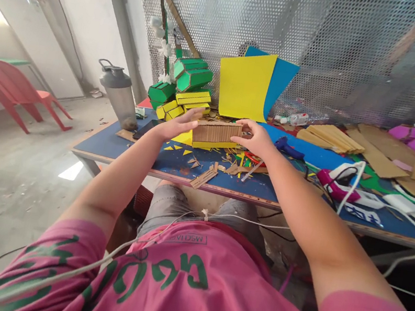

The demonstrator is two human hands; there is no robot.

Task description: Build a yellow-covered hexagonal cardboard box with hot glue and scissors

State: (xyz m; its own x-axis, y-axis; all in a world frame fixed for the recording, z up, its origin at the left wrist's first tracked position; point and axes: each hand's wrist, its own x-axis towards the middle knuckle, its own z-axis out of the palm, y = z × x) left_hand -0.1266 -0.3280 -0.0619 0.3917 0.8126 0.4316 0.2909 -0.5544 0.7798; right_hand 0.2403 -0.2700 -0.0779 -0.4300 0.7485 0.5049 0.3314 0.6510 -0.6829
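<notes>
A brown corrugated cardboard piece (pixel 215 135), long and box-like, is between my two hands above the near part of the table. My left hand (pixel 179 125) is at its left end, thumb against the edge and fingers reaching behind. My right hand (pixel 255 138) pinches the right end between thumb and fingers. Yellow paper (pixel 183 139) shows below and to the left of the cardboard. Small yellow triangles (pixel 187 152) and cardboard scraps (pixel 204 175) lie in front of it. A blue glue gun (pixel 290 147) rests to the right of my right hand.
Green blocks (pixel 192 76) and yellow blocks (pixel 193 99) are stacked behind. A yellow sheet (pixel 245 85) and a blue sheet (pixel 282 85) lean on the perforated metal panel (pixel 344 51). A bottle (pixel 116 95) stands left; a power strip (pixel 367 199) with cables lies right.
</notes>
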